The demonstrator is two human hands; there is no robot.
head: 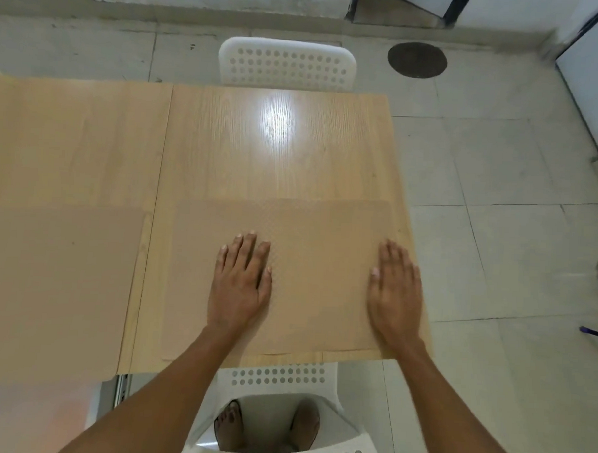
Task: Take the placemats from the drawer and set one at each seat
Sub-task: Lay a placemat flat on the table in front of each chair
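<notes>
A tan textured placemat lies flat on the wooden table at the near seat, its right edge close to the table's right edge. My left hand rests palm down on its middle, fingers spread. My right hand presses flat on its right edge. Neither hand grips anything. A second tan placemat lies on the table to the left, partly overhanging the near edge.
A white perforated chair stands at the far side of the table. Another white chair is tucked under the near edge, right below me. Tiled floor lies to the right, with a round dark drain cover.
</notes>
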